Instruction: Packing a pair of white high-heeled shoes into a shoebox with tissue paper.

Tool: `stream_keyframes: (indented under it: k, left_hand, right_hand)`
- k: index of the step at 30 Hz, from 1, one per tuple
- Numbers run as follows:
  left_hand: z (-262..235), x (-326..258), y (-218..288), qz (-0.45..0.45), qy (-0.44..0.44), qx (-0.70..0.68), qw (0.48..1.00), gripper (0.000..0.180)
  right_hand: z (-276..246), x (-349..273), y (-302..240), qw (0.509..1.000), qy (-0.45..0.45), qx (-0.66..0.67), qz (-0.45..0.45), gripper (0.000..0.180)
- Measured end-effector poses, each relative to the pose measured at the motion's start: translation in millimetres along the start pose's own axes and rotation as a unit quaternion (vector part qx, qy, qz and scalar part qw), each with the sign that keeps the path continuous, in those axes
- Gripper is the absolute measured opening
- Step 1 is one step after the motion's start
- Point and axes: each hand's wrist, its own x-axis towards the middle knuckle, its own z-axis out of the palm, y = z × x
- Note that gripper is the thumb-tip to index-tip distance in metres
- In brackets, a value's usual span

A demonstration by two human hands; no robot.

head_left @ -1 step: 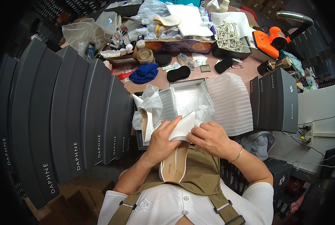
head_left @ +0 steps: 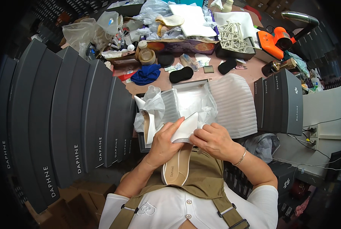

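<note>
My left hand (head_left: 164, 141) is closed round a white pointed flat shoe (head_left: 187, 128), thumb along its upper. The toe points away from me, and the beige insole and heel lie over my lap. My right hand (head_left: 212, 140) is pinched against the right edge of the shoe's upper. Something whitish shows by its fingertips, too small to name. Just beyond, a second white shoe (head_left: 149, 129) lies on its side among white tissue paper (head_left: 154, 105) in an open shoebox (head_left: 191, 84).
Tall stacks of dark grey shoeboxes (head_left: 71, 114) flank me on the left, with more boxes (head_left: 279, 99) at right. A ribbed white foam sheet (head_left: 234, 105) lies right of the open box. Farther back are a blue cloth (head_left: 145, 74), black pads (head_left: 181, 75) and an orange tool (head_left: 270, 45).
</note>
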Motion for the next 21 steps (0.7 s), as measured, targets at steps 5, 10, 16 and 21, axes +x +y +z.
stream_keyframes:
  k: [5, 10, 16, 21]
  left_hand:
    - [1, 4, 5, 0.018, -0.014, -0.007, 1.000, 0.064]
    - [1, 4, 2, -0.006, -0.012, -0.013, 1.000, 0.064]
    - [2, 6, 4, 0.020, -0.012, -0.005, 1.000, 0.067]
    - [2, 9, 5, 0.010, -0.019, -0.026, 0.999, 0.068]
  right_hand:
    - [4, 13, 0, 0.998, 0.054, 0.026, -0.004, 0.020]
    - [-2, 5, 4, 1.000, 0.013, -0.016, -0.008, 0.020]
    - [-4, 5, 2, 1.000, 0.001, -0.010, 0.003, 0.018]
    - [-2, 8, 1, 1.000, 0.024, -0.013, 0.014, 0.017]
